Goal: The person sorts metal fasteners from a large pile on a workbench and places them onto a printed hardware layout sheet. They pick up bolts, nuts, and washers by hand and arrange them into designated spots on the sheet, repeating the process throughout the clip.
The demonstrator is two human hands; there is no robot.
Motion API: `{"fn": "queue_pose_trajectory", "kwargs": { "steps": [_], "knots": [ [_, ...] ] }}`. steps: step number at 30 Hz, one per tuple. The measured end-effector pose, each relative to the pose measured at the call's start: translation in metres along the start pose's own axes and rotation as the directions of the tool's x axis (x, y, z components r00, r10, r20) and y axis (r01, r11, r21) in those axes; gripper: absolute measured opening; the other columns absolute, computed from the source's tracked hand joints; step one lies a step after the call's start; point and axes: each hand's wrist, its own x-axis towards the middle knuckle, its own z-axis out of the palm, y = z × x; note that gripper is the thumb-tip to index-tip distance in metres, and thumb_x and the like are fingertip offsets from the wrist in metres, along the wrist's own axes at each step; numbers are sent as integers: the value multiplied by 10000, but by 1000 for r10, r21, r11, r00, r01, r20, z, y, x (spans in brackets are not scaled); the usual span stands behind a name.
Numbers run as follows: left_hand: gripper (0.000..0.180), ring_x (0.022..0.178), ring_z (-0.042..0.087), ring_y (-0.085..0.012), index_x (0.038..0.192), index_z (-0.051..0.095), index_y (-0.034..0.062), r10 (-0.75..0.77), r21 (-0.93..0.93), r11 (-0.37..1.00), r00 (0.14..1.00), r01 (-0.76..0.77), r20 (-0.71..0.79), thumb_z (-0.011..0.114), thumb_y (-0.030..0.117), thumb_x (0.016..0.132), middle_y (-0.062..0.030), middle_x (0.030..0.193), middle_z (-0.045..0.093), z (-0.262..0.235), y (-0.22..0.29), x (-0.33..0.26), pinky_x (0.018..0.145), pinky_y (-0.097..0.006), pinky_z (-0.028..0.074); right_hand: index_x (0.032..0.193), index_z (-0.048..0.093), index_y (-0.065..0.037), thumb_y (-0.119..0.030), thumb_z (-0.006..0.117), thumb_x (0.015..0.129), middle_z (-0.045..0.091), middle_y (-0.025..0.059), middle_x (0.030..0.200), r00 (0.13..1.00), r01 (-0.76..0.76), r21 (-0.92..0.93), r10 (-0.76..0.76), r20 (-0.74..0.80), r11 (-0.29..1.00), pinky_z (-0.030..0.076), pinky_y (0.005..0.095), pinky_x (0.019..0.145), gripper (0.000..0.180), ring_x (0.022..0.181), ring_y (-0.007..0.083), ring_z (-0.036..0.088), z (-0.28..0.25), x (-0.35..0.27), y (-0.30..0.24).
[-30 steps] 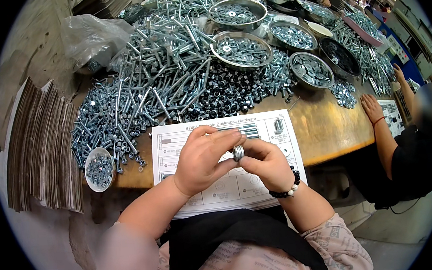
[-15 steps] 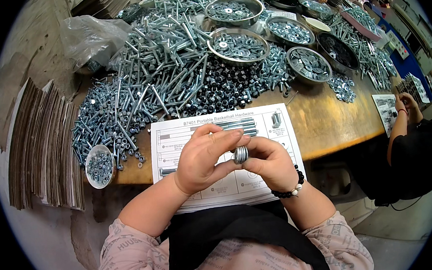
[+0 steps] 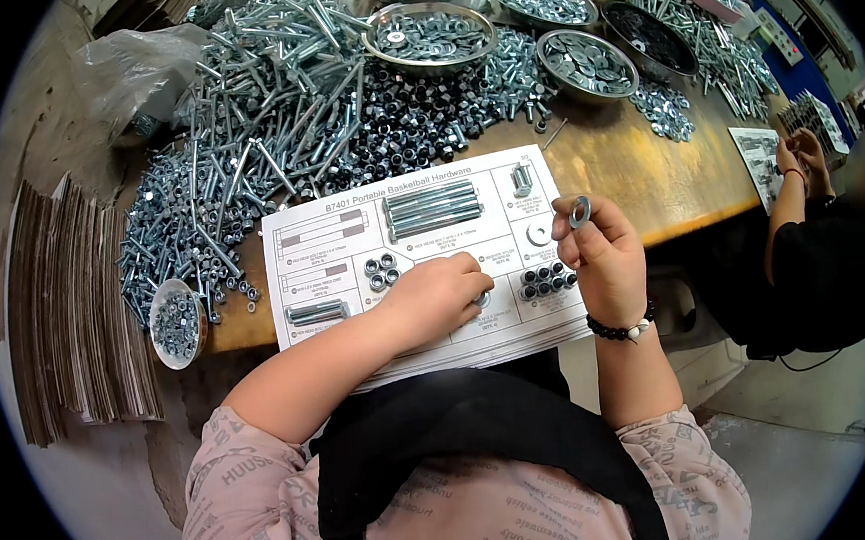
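Note:
My right hand (image 3: pixel 608 268) is raised over the right edge of a printed parts sheet (image 3: pixel 324 227), pinching a metal washer (image 3: pixel 579 212) between thumb and fingers. On the sheet's lower middle rests my left hand (image 3: pixel 432 298), fingers closed over washers (image 3: pixel 483 300) that are mostly hidden. Around it on the sheet lie long bolts (image 3: pixel 433 210) in a row, several lock nuts (image 3: pixel 382 270), short bolts (image 3: pixel 316 312), more nuts (image 3: pixel 546 280) in rows, and a small group of short bolts (image 3: pixel 521 179).
Behind the sheet spread heaps of bolts (image 3: pixel 280 90) and dark-ringed nuts (image 3: pixel 397 122). Bowls of washers (image 3: pixel 589 100) stand beyond. A small white bowl (image 3: pixel 196 352) sits at the table's left edge, near stacked cardboard (image 3: pixel 80 315). At right, a co-worker's hands (image 3: pixel 804 159) are over another sheet.
My hands have come apart from the stack of washers they held together. The left has gone down onto the sheet; the right has moved right with one washer. The view has shifted.

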Motion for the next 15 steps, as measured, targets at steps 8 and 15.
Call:
{"fn": "queue_pose_trajectory", "kwargs": {
  "steps": [8,15],
  "knots": [
    [296,909,543,-302,1022,566,51,-39,9,999,994,38,98,601,124,738,-129,978,526,6,3,8,788,-367,455,1064,548,11,-57,554,824,571,33,842,1000,-5,21,5,13,1000,360,170,588,249,660,44,441,-8,-6,5],
    [456,857,552,-283,1111,534,59,-1,-136,990,984,-24,-180,685,162,694,-119,959,537,-16,12,-6,751,-355,457,1070,560,8,-28,558,801,560,-10,852,978,-193,-193,203,35,962,384,177,627,271,730,33,473,3,-15,5]
  ]
}}
